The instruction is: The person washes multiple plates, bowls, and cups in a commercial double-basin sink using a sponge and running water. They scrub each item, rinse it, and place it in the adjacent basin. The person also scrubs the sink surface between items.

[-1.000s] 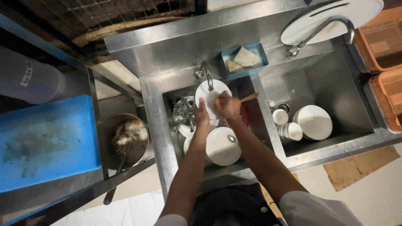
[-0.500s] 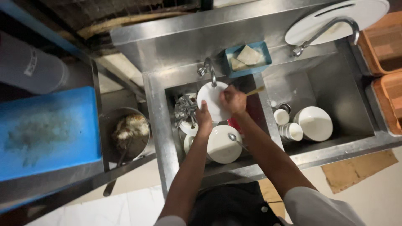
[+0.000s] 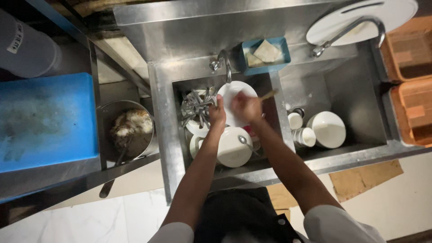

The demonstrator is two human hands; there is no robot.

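Observation:
My left hand (image 3: 218, 113) grips the left edge of a white plate (image 3: 235, 93) held under the small tap (image 3: 223, 63) in the left sink basin (image 3: 180, 90). My right hand (image 3: 245, 108) presses on the plate's face; what it holds is blurred. A bundle of metal cutlery (image 3: 197, 107) stands just left of my left hand. Below the hands sit white bowls (image 3: 233, 148) with a spoon (image 3: 245, 143) lying on them.
The right basin (image 3: 360, 85) holds white cups (image 3: 302, 130) and a bowl (image 3: 330, 128). A blue tray with sponges (image 3: 265, 54) sits on the rim. A large white plate (image 3: 360, 18) lies behind a second tap (image 3: 351, 29). A dirty pot (image 3: 128, 130), blue board (image 3: 45, 119) and orange crates (image 3: 411, 90) flank the sink.
The hands and plate stay under the tap, with my right hand shifting slightly across the plate's face. The view has drifted a little.

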